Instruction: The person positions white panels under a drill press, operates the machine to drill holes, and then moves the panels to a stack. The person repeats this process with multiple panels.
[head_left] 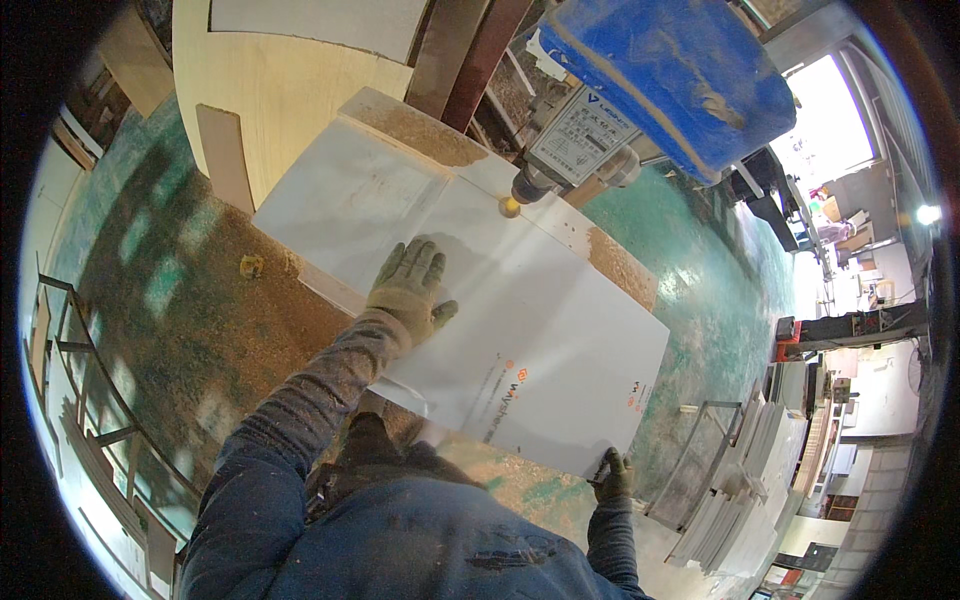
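Glare whitens the upper-right opening — edges bend, corners black.

A: Hidden?
B: Much of the bench, beneath the white panel.
A: Cropped?
B: Blue machine cover, at the upper edge.
A: Unresolved?
B: Distant clutter at right; too small to identify.

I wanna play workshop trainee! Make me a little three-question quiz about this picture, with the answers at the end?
1. Pick one: what lies right under the left grip?
A) floor
B) board
C) rack

2. True or false: the right grip is at the middle of the board.

3. Fill in the colour: the big cover at the top of the picture is ____.

Key:
1. B, the board.
2. False; it is at a corner of the board.
3. Blue.
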